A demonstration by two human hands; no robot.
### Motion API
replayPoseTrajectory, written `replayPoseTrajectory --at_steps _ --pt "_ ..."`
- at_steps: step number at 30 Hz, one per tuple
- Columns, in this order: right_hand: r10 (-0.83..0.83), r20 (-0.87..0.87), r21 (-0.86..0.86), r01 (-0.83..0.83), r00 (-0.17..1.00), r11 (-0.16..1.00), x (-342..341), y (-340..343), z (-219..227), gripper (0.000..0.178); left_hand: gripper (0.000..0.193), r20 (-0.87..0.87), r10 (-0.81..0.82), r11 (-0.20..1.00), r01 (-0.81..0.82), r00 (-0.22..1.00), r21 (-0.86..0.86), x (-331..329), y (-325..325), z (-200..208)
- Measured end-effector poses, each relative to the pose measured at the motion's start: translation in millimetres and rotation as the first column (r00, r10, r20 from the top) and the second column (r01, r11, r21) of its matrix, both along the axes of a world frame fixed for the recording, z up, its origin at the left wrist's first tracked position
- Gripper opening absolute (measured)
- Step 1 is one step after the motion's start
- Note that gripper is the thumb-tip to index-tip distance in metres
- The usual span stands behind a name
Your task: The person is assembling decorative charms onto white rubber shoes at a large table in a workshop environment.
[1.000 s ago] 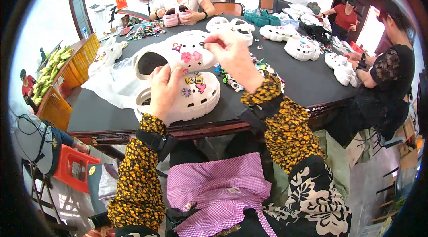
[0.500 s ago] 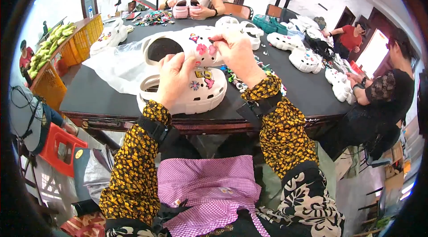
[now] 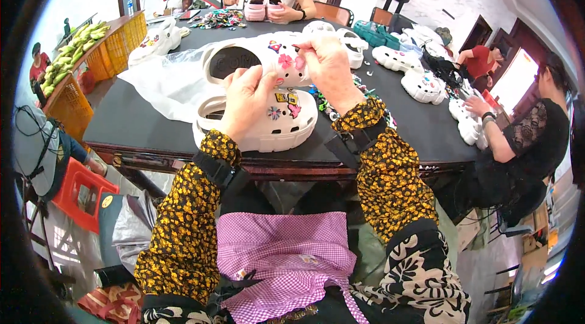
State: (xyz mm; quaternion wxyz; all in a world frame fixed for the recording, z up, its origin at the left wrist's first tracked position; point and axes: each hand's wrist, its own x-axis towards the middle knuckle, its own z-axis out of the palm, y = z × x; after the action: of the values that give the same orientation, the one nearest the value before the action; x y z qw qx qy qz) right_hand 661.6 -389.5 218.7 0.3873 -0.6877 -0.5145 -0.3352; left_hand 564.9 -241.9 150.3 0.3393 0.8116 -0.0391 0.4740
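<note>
Two white foam clogs lie side by side on the dark table. The far clog carries pink flower charms and other small charms. On the near clog are a yellow charm, a pink charm and a flower-shaped one. My left hand has its fingers closed on the far clog's near side, by the opening. My right hand is closed in a pinch against the top of the same clog, beside the pink charms. Whatever sits between the right fingertips is hidden.
Clear plastic sheeting lies left of the clogs. Loose colourful charms are heaped farther back, with more beside my right wrist. More white clogs rest to the right. A person opposite holds pink clogs; another works at the right edge.
The view has shifted slightly, so the scene sits a little to the right. Both hands stay on the far clog in nearly the same pose. The person opposite has raised one hand off the pink clogs.
</note>
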Motion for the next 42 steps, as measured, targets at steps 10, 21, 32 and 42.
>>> replayPoseTrajectory --at_steps 10,21,32,42 --pt "-0.026 0.081 -0.005 0.026 0.996 1.000 -2.3 -2.0 0.0 0.012 0.024 -0.028 -0.005 1.000 0.006 1.000 0.019 2.4 2.6 -0.4" --pt "0.004 -0.139 -0.084 -0.016 0.990 0.996 -3.6 -4.8 8.1 0.010 0.021 -0.102 -0.005 0.999 0.009 0.995 0.039 -1.6 2.7 1.9" --pt "0.010 0.151 -0.205 0.021 0.989 0.979 -2.9 -10.8 -2.7 0.018 0.024 -0.009 0.007 0.999 -0.007 1.000 0.042 5.1 4.4 -2.7" --pt "-0.007 0.298 -0.303 0.102 0.954 0.947 -14.0 -19.1 7.1 0.025 0.024 -0.014 -0.013 0.999 0.013 1.000 0.039 4.0 3.4 -1.4"
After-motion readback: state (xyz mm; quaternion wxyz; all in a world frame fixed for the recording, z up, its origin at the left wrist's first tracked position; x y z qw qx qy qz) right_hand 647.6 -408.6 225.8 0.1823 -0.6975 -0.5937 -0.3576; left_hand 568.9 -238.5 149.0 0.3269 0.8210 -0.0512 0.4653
